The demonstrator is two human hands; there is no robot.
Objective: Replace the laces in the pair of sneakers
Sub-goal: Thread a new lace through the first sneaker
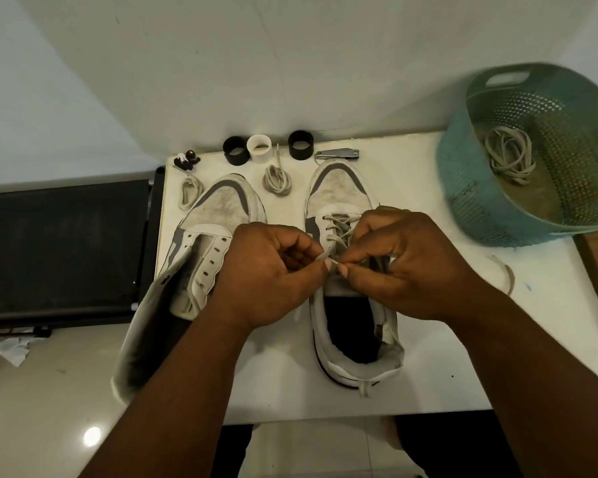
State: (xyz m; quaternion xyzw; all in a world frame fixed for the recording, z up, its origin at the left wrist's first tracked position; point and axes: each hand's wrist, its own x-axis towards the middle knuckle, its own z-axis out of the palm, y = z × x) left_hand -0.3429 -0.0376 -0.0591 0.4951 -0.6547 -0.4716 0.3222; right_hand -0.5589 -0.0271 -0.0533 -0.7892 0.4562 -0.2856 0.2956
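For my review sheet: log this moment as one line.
stage: lacing right grey-white sneaker | both hands pinch its beige lace | left sneaker unlaced

Two sneakers sit side by side on the desk [428,339]: left sneaker [201,243], right sneaker [346,201]. Between their toes there's a coiled lace [277,181]. Behind them, three rings [266,149] and nail clippers [338,154] in a row. Basket [497,201] far right, laces [508,157] inside it.

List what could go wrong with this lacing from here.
Both hands, left hand and right hand, pinch the lace on the right sneaker; a slipped grip could loosen the crossings. The laces in the basket and two coils look alike, so old and new may get mixed.
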